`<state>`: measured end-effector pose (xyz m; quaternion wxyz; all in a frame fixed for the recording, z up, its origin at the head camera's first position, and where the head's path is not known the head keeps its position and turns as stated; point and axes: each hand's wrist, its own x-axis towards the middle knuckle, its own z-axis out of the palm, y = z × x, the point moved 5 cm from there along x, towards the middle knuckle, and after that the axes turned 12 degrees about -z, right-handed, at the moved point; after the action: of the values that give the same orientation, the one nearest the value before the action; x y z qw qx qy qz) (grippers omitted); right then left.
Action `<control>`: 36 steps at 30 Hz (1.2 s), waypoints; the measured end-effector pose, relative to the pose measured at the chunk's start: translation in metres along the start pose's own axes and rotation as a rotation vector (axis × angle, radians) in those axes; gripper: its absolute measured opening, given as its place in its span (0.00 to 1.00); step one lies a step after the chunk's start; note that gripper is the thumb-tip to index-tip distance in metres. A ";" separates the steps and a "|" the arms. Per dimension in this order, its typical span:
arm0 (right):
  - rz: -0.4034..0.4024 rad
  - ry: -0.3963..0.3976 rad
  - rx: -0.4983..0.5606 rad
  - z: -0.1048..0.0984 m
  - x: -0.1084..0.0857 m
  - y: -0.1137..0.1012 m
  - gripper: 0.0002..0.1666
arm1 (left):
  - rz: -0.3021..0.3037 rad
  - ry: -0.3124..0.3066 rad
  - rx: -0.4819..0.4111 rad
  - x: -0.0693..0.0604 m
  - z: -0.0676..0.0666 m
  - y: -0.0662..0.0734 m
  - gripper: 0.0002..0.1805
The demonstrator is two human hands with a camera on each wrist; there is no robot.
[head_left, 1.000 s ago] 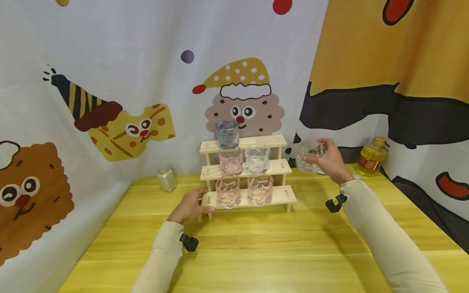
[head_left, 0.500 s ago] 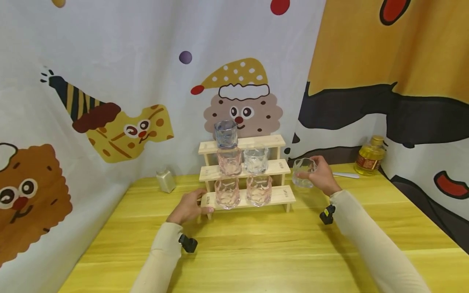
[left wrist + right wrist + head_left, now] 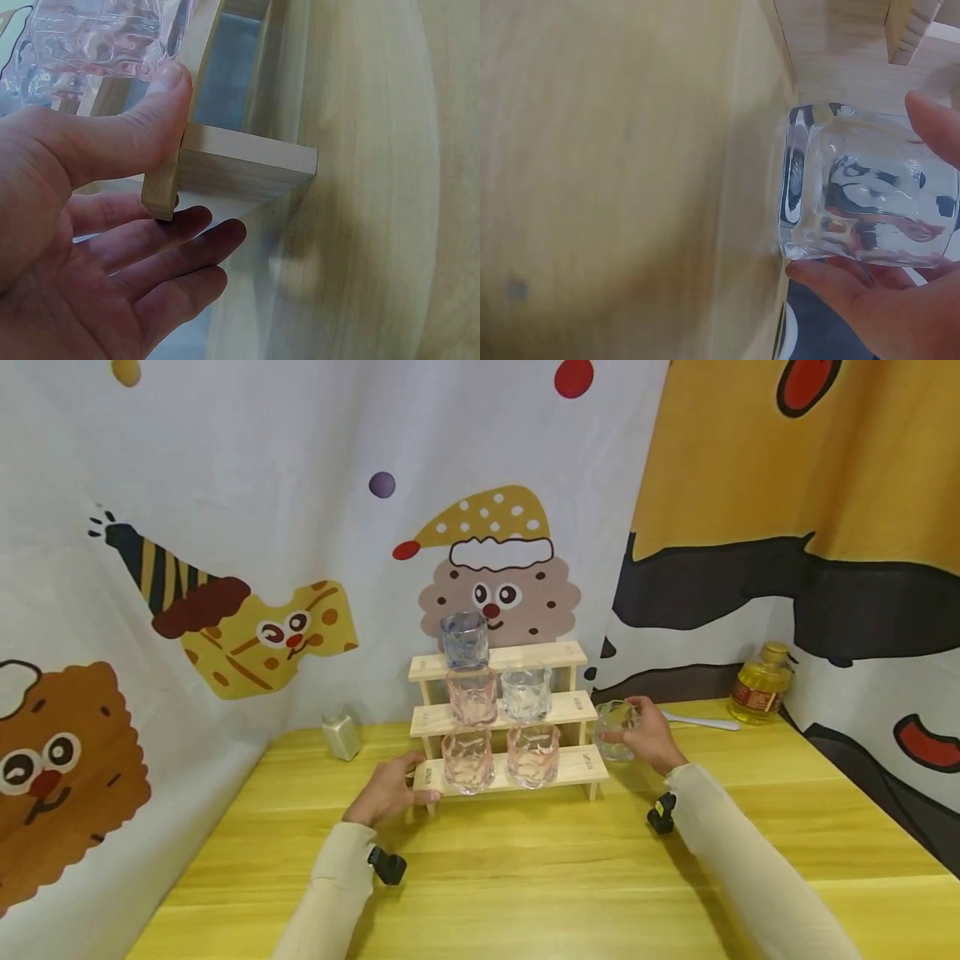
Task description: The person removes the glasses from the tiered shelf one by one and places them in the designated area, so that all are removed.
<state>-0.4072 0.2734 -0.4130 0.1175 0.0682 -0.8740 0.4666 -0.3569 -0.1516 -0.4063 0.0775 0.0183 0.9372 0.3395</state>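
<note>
A three-tier wooden rack (image 3: 573, 766) bears a blue glass (image 3: 465, 642) on top, a pink glass (image 3: 473, 697) and a clear glass (image 3: 527, 695) on the middle tier, and two pinkish glasses (image 3: 468, 762) (image 3: 533, 757) on the lowest. My left hand (image 3: 388, 791) grips the lowest tier's left end, its thumb on top and a finger beneath, as the left wrist view shows (image 3: 135, 217). Just right of the rack, my right hand (image 3: 651, 735) holds a clear glass (image 3: 617, 731) between thumb and fingers (image 3: 870, 187). Whether this glass touches the table cannot be told.
An oil bottle (image 3: 760, 683) stands at the back right, beside a white-handled utensil (image 3: 705, 721) lying on the table. A small pale shaker (image 3: 342, 735) stands left of the rack. Patterned cloth (image 3: 315, 468) hangs behind the wooden table (image 3: 510, 877).
My right hand has brought the clear glass down and leftward, close to the rack's right side, uncovering the utensil. The left hand keeps its grip on the rack.
</note>
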 end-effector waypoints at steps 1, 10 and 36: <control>0.001 -0.004 -0.002 0.000 0.000 0.000 0.58 | 0.000 0.000 -0.003 0.000 0.000 0.000 0.33; -0.018 -0.015 -0.010 0.003 0.001 0.001 0.59 | 0.000 0.005 -0.030 -0.002 0.001 -0.001 0.33; -0.329 -0.146 -0.154 -0.009 0.012 -0.163 0.44 | -0.006 -0.017 -0.010 -0.001 0.000 -0.001 0.38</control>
<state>-0.3806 0.1905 -0.2748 0.1331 0.2345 -0.8903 0.3669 -0.3564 -0.1522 -0.4067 0.0867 0.0180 0.9349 0.3436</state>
